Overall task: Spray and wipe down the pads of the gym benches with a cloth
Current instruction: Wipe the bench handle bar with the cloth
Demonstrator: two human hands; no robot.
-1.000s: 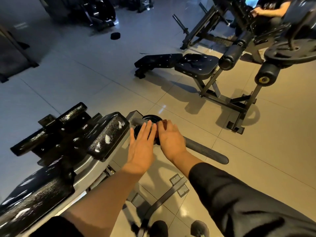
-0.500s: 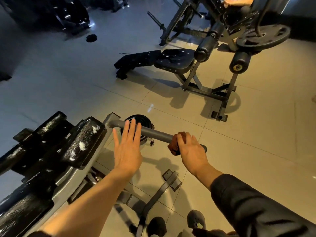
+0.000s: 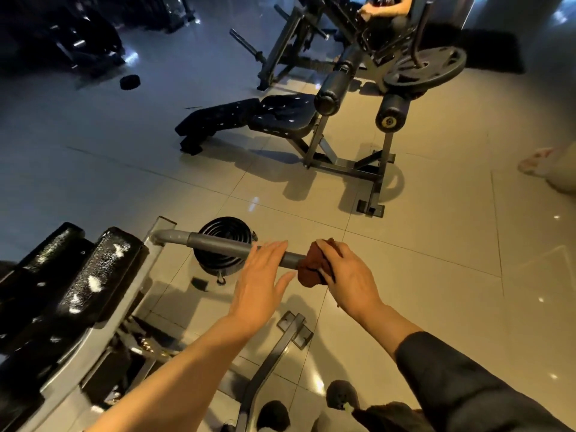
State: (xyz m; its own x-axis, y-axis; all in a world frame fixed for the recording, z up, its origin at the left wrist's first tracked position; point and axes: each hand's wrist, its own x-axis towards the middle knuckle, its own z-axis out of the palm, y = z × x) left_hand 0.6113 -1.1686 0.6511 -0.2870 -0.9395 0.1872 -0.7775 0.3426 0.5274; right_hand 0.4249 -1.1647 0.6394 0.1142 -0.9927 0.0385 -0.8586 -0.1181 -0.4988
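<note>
1. My right hand (image 3: 344, 277) grips a dark red cloth (image 3: 313, 266), fingers curled over it, bunching it around the far end of a grey handle bar (image 3: 224, 246).
2. My left hand (image 3: 261, 280) is released, fingers straight and together, palm down just over the bar beside the cloth; I cannot tell whether it touches the bar.
3. The bar sticks out sideways from the near bench, whose black pads (image 3: 93, 275) lie at the lower left, flecked with white foam and droplets.
4. A black weight plate (image 3: 223, 244) sits on the tiled floor (image 3: 420, 229) under the bar.
5. Well apart, across the floor, a second bench (image 3: 249, 120) shows white specks on its black pad, with two roller pads (image 3: 332, 92) on its frame.
6. Behind it stands a machine carrying a large plate (image 3: 427, 68), and a person (image 3: 386, 7) is partly visible at the top edge.
7. A small dark disc (image 3: 130, 81) lies on the floor at the upper left.
</note>
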